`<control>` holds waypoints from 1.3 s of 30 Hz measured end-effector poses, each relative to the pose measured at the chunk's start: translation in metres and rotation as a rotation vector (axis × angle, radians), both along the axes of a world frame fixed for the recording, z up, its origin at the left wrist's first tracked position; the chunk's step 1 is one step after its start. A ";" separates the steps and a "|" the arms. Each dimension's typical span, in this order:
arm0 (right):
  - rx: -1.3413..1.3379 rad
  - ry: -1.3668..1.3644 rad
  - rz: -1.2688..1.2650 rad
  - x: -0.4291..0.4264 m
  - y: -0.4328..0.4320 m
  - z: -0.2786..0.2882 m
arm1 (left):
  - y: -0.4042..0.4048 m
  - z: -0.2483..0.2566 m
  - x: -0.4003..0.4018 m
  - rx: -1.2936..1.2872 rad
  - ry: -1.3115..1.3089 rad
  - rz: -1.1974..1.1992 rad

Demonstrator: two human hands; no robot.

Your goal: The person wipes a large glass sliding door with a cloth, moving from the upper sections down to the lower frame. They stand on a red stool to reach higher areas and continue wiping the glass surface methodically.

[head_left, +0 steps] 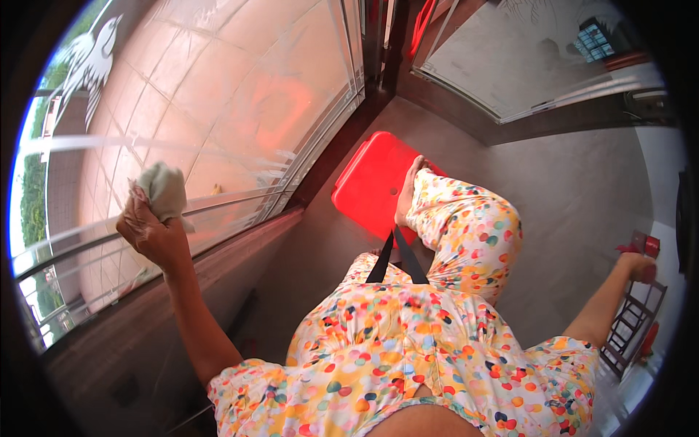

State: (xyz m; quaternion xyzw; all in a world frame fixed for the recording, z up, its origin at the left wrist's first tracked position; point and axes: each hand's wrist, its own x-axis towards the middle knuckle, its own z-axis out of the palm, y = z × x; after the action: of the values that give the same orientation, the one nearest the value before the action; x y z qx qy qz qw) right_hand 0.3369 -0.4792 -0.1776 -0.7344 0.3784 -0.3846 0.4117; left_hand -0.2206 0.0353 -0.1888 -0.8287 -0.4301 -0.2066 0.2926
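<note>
My left hand is raised at the left and grips a crumpled pale cloth in front of a glass pane with etched bird figures. Far out at the right, my right hand is small and partly turned from view; something red shows at its fingers, and I cannot tell whether it is held. Below me is a red plastic stool, with one bare foot resting on its top.
A dark window frame runs beside the stool. Another etched glass panel stands at the upper right. The grey floor stretches to the right, where a dark wooden chair stands. Black straps hang at my waist.
</note>
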 end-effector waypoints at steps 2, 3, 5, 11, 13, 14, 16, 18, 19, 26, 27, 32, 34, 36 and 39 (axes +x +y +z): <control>0.086 0.012 -0.036 -0.027 -0.007 -0.022 | 0.006 0.001 -0.015 -0.126 0.089 0.111; 0.123 -0.105 0.002 -0.029 -0.012 -0.034 | 0.010 0.002 -0.026 -0.216 0.135 0.134; 0.163 0.014 -0.032 -0.033 -0.023 -0.065 | 0.012 0.002 -0.029 -0.164 0.273 0.075; 0.259 0.073 0.167 -0.069 0.004 -0.063 | 0.031 -0.031 -0.005 -0.097 0.582 0.034; 0.326 0.086 0.272 -0.067 0.005 -0.065 | 0.041 -0.038 0.009 -0.125 0.530 0.002; 0.360 0.091 0.324 -0.067 0.005 -0.066 | 0.044 -0.040 0.015 -0.138 0.505 -0.015; 0.384 0.111 0.338 -0.068 0.001 -0.071 | 0.048 -0.046 0.023 -0.081 0.628 -0.041; 0.404 0.118 0.327 -0.072 -0.002 -0.079 | 0.052 -0.047 0.029 -0.071 0.664 -0.085; 0.427 0.126 0.329 -0.075 -0.008 -0.085 | 0.058 -0.046 0.033 -0.087 0.633 -0.117; 0.563 0.179 0.179 -0.129 -0.059 -0.135 | 0.048 -0.056 0.030 -0.347 0.488 -0.207; 0.579 0.198 0.173 -0.134 -0.075 -0.149 | 0.047 -0.056 0.027 -0.372 0.482 -0.213; 0.835 0.350 0.078 -0.183 -0.105 -0.182 | 0.046 -0.049 0.019 -0.444 0.483 -0.119; 0.905 0.428 0.122 -0.196 -0.108 -0.186 | 0.044 -0.049 0.015 -0.366 0.395 -0.167; 0.932 0.489 0.188 -0.200 -0.118 -0.192 | 0.042 -0.046 0.010 -0.350 0.318 -0.197; 0.903 0.541 0.253 -0.201 -0.101 -0.189 | 0.039 -0.049 -0.002 -0.316 0.286 -0.186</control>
State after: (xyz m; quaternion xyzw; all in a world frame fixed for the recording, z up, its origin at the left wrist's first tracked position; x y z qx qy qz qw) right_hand 0.1361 -0.5798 -0.3668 -0.5970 0.5073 0.0717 0.6173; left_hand -0.2226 0.0743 -0.2375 -0.9211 -0.3329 -0.0434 0.1970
